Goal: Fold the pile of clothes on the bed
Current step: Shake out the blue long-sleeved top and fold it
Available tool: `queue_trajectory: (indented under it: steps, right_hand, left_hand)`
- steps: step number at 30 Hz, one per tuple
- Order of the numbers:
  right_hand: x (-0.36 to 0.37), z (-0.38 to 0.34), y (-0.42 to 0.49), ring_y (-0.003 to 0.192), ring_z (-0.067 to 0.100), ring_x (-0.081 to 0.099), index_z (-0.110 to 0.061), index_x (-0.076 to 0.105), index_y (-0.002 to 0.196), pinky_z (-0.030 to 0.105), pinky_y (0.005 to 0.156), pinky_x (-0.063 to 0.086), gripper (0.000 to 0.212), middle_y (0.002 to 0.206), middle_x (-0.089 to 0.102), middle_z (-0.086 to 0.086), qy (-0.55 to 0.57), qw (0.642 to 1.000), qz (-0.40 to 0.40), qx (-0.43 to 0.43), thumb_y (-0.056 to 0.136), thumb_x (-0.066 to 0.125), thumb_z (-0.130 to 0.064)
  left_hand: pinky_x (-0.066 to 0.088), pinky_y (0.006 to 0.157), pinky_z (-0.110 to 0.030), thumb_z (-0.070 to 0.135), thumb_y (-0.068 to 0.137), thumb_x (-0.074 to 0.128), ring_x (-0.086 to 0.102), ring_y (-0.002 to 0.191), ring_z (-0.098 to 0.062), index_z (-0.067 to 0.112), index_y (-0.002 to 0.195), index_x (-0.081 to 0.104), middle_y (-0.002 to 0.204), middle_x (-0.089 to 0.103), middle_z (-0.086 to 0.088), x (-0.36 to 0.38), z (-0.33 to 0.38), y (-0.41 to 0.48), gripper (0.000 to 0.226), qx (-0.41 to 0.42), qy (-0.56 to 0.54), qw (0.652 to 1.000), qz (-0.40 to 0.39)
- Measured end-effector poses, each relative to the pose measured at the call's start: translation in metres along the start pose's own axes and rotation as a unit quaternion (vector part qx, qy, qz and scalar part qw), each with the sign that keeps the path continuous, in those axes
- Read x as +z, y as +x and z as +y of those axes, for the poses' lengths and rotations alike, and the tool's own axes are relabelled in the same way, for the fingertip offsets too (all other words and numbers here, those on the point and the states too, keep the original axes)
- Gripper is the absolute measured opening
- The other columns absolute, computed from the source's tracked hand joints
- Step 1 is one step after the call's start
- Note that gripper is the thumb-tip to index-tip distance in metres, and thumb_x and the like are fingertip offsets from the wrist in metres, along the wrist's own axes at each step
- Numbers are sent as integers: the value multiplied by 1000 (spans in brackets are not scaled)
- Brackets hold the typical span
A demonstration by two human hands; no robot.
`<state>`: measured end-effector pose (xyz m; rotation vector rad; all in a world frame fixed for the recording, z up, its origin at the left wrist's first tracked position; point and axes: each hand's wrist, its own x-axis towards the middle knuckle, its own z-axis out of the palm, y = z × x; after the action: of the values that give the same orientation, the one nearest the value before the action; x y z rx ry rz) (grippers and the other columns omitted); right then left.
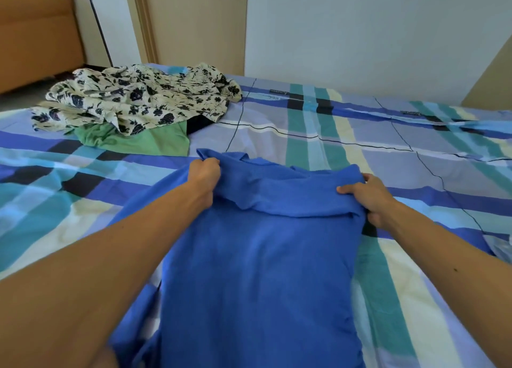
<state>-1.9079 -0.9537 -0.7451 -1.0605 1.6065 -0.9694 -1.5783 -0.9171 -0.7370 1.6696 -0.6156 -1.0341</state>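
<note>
A blue shirt (257, 257) lies spread lengthwise on the bed (360, 146), its far end turned back over itself in a fold. My left hand (205, 174) grips the left corner of that folded end in a fist. My right hand (368, 196) holds the right edge of the fold, thumb on top and fingers under the cloth. At the far left of the bed sits a loose pile: a cream garment with dark flowers (133, 99) on top of a green garment (144, 140) and a dark piece (198, 124).
The bed has a plaid sheet of blue, teal and cream. White wall and a beige door frame (144, 21) stand behind it. An orange sofa (36, 35) is at the far left past the bed's edge.
</note>
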Motion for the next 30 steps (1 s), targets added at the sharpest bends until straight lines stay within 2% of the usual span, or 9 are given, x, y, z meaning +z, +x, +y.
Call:
queue_trajectory:
  steps: [6, 9, 12, 14, 17, 20, 23, 26, 30]
  right_hand:
    - [-67, 5, 7, 105, 33, 65, -12, 43, 139, 44, 82, 57, 70, 127, 61, 13, -70, 995, 64, -4, 79, 79, -7]
    - [-81, 18, 1, 111, 34, 62, -13, 36, 144, 52, 92, 55, 90, 132, 57, 14, -146, 985, 93, 7, 69, 86, -18]
    - [-74, 28, -9, 108, 36, 59, -12, 22, 151, 50, 86, 54, 97, 128, 55, 14, -212, 972, 97, 16, 72, 79, -17]
    - [-62, 27, -15, 115, 41, 53, -12, 12, 154, 49, 89, 48, 103, 133, 47, 20, -299, 944, 130, -47, 72, 74, -15]
    - [-33, 18, -22, 121, 46, 44, -11, 18, 153, 58, 96, 43, 93, 137, 37, 26, -385, 890, 161, -181, 78, 73, -14]
    - [11, 9, -32, 120, 41, 47, -13, 28, 150, 56, 100, 42, 81, 137, 38, 19, -391, 877, 87, -266, 82, 72, -17]
    - [62, 0, -52, 123, 28, 50, -18, 42, 142, 41, 102, 41, 64, 135, 41, 6, -364, 872, -34, -325, 86, 71, -24]
    - [107, -3, -71, 124, 19, 49, -22, 48, 139, 37, 105, 42, 55, 134, 43, -2, -340, 850, -155, -371, 89, 69, -30]
    - [157, -7, -89, 130, 20, 46, -21, 48, 141, 41, 111, 37, 55, 142, 43, -4, -358, 806, -225, -415, 92, 62, -42]
  left_hand:
    - [55, 86, -40, 10, 85, 51, 61, 95, -30, 7, 113, 56, 111, 64, -17, 14, -13, 1, 29, 23, 65, 997, -21]
    - [43, 74, -32, 2, 88, 51, 52, 91, -25, 8, 117, 56, 112, 55, -12, 23, -15, -5, 30, 101, 175, 979, -20]
    - [44, 73, -37, 3, 86, 50, 54, 92, -29, 8, 117, 53, 112, 54, -11, 14, -11, -7, 32, 178, 267, 947, -17]
    - [50, 82, -43, 6, 85, 49, 57, 99, -34, 9, 116, 53, 115, 58, -14, -3, -6, -2, 31, 203, 332, 921, 6]
    - [44, 99, -46, 18, 89, 56, 50, 121, -38, 7, 128, 49, 132, 53, -15, -49, -6, 7, 41, 158, 493, 856, 8]
    - [45, 89, -39, 40, 89, 67, 54, 115, -36, 1, 124, 52, 130, 56, -18, -91, -6, 7, 54, 80, 606, 790, -42]
    - [54, 82, -38, 53, 78, 77, 58, 108, -33, 7, 120, 55, 125, 57, -11, -121, 0, -1, 66, -10, 589, 803, -94]
    - [57, 76, -36, 39, 79, 81, 63, 103, -29, 10, 111, 60, 116, 62, -10, -144, -5, -5, 48, -66, 522, 838, -145]
    - [48, 63, -28, 24, 86, 76, 60, 74, -23, 4, 94, 65, 90, 67, -13, -164, 3, -7, 24, 14, 417, 905, -85]
